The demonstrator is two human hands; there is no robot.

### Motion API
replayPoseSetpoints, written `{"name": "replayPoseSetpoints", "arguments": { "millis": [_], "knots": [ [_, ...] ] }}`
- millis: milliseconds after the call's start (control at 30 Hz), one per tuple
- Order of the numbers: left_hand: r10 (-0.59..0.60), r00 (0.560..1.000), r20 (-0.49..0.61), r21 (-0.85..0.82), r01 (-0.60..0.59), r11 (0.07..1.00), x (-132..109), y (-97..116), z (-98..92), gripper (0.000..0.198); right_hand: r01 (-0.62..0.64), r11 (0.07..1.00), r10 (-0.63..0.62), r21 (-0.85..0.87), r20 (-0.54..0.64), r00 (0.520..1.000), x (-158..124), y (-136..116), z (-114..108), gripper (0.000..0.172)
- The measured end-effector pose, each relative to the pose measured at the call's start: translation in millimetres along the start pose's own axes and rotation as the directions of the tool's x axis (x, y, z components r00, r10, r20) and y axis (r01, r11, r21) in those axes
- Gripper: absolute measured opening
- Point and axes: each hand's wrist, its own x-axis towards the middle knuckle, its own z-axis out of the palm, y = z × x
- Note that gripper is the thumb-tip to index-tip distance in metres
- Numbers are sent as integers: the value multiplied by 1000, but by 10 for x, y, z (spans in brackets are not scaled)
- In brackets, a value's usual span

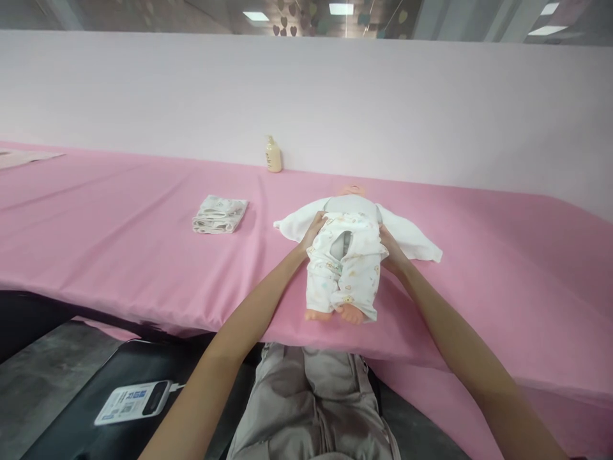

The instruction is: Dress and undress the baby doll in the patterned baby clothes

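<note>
A baby doll lies on its back with its feet [350,313] toward me, near the table's front edge. It wears a white long-sleeved top [407,231] with the sleeves spread wide, and white patterned open-crotch pants [361,268]. A grey-white patch shows through the opening in the pants. My left hand [313,231] is closed on the left side of the pants' waist. On the other side, my right hand [391,248] grips the pants near the hip, its fingertips partly hidden by cloth. Only a little of the doll's head [353,190] shows.
Pink cloth [143,223] covers the table. Left of the doll sits a folded patterned cloth [220,214]. A pump bottle [273,155] stands against the white wall. Below the table, a black seat [71,415] bears a white card-like device [134,402] with a cable.
</note>
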Motion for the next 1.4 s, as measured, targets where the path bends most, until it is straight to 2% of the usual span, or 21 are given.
{"name": "replayPoseSetpoints", "arguments": {
  "millis": [167,300,433,533,633,767,900,1033,1233,1400],
  "knots": [
    [18,997,-76,-21,-20,1000,17,-19,20,14,-33,998,30,62,39,999,31,36,-62,28],
    [-15,992,-123,-29,11,1000,42,-51,7,14,-73,978,60,197,74,995,25,30,-58,27],
    [-49,988,-146,1,50,999,51,-101,-41,7,-103,964,97,245,33,995,35,33,-14,28],
    [-61,985,-163,81,75,994,67,-149,-107,6,-152,970,161,188,-35,986,77,57,-37,18],
    [-29,982,-189,253,77,964,93,-165,-169,7,-97,994,105,57,-158,982,127,79,-98,5],
    [60,970,-235,502,68,862,116,-105,-192,8,34,984,-74,-173,-234,970,159,87,-105,10],
    [125,960,-251,651,72,756,129,-11,-173,9,24,976,-105,-217,-368,924,145,70,1,20],
    [121,948,-294,639,101,763,137,37,-151,8,1,973,-102,-233,-424,900,120,32,52,22],
    [44,931,-363,464,139,875,108,64,-64,11,-12,961,-112,-277,-426,898,110,-9,15,23],
    [17,934,-356,351,116,929,57,123,30,11,-46,966,-71,-255,-431,899,89,-7,22,17]
  ]
}}
